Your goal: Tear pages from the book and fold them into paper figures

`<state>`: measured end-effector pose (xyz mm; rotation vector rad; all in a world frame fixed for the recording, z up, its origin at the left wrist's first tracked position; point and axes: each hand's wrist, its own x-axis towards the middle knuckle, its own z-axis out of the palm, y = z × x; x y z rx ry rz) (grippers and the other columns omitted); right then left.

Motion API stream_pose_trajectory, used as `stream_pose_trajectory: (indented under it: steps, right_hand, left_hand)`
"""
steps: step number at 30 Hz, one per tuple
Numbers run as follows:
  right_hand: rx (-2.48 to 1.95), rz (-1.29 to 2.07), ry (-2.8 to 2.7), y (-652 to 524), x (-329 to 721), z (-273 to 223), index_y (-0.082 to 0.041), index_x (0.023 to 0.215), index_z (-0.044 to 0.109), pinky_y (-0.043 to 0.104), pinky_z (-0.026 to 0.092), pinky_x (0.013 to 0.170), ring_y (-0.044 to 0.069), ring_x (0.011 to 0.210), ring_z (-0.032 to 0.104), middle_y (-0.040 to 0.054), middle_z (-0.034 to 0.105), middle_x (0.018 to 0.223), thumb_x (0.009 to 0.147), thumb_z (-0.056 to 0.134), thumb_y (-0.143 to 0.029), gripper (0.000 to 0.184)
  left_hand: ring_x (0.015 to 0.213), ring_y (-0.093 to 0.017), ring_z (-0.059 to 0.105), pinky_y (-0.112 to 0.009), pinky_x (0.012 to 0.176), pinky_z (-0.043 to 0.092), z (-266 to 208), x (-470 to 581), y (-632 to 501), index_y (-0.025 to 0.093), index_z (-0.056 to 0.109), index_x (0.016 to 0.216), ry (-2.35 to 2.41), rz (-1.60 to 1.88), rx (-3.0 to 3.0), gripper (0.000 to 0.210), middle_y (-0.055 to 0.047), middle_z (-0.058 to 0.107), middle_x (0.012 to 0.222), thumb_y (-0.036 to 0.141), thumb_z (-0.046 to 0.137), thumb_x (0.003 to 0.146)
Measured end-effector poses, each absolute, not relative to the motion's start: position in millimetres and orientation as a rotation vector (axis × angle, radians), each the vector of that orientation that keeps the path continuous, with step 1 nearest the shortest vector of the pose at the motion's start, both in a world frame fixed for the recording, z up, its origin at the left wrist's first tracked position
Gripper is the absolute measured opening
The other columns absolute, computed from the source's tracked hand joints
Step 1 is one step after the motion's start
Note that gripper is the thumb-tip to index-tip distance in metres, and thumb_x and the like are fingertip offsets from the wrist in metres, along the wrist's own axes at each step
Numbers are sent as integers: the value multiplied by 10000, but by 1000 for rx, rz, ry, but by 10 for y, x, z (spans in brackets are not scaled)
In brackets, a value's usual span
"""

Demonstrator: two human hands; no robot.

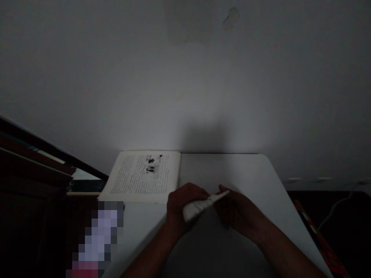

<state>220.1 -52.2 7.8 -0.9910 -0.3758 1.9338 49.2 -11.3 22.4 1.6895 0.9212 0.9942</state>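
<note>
Between my two hands is a piece of folded white paper (194, 209), broad at the left end and narrowing to a point at the right. My left hand (181, 202) is wrapped round its broad part, knuckles up. At the narrow end, the thumb and fingers of my right hand (233, 208) pinch the tip. Both hands are held above the white table (249, 173). The fingers under the paper are in shadow and hard to make out.
A sheaf of printed pages (127, 173) with a small picture lies at the table's back left, against the wall (130, 96). A pixelated patch (100, 235) covers something at the left front edge. A pale cable (333, 208) hangs at the right.
</note>
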Motion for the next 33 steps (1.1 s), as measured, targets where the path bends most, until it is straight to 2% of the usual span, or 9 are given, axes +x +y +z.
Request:
stream_pose_trajectory:
  steps: [2, 5, 6, 8, 11, 20, 33]
  right_hand:
    - [-1028, 1746, -561, -514, 2190, 74, -148, 801, 650, 281, 434, 449, 126, 448, 537, 23, 618, 631, 718, 615, -503, 367]
    - [-1179, 1429, -875, -524, 2154, 98, -190, 940, 657, 301, 470, 584, 154, 589, 591, 21, 654, 719, 638, 725, -396, 372]
    - [-1246, 1345, -972, -533, 2139, 113, -201, 920, 669, 290, 465, 600, 155, 615, 591, 11, 650, 704, 638, 730, -368, 334]
    - [-1367, 1192, -1135, -552, 2110, 145, -205, 765, 692, 260, 445, 571, 149, 601, 578, -3, 627, 629, 671, 701, -352, 174]
    - [-1475, 1061, -1231, -566, 2081, 176, -196, 559, 643, 237, 402, 484, 135, 496, 542, -10, 576, 502, 717, 647, -371, 236]
    - [-1487, 1168, -1230, -554, 2134, 107, -191, 576, 622, 236, 371, 458, 130, 459, 513, -7, 571, 468, 733, 633, -363, 233]
    - [-1493, 1214, -1220, -528, 2169, 80, -168, 594, 637, 236, 392, 468, 128, 457, 532, 4, 588, 478, 734, 636, -400, 270]
  left_hand:
    - [691, -223, 646, -322, 645, 516, 227, 512, -115, 163, 706, 755, 1076, 1008, 1553, 175, -63, 710, 756, 316, 692, 671]
    - [744, -241, 655, -332, 671, 529, 182, 574, -133, 120, 686, 838, 1157, 1061, 1125, 303, -81, 713, 821, 256, 762, 578]
    - [772, -243, 654, -340, 703, 528, 166, 597, -143, 116, 684, 846, 1107, 1063, 1033, 320, -85, 712, 849, 240, 769, 564]
    - [775, -233, 657, -333, 723, 524, 144, 635, -162, 114, 687, 818, 1061, 1005, 973, 290, -80, 713, 838, 222, 772, 562]
    - [724, -208, 658, -303, 693, 520, 140, 656, -179, 122, 689, 745, 1076, 949, 950, 202, -57, 713, 765, 208, 763, 578]
    - [727, -204, 654, -301, 678, 513, 132, 628, -159, 126, 683, 798, 1050, 986, 866, 245, -62, 711, 807, 213, 766, 585]
    - [695, -197, 645, -297, 648, 509, 22, 582, -129, 115, 684, 807, 1101, 1030, 817, 260, -77, 704, 808, 270, 761, 612]
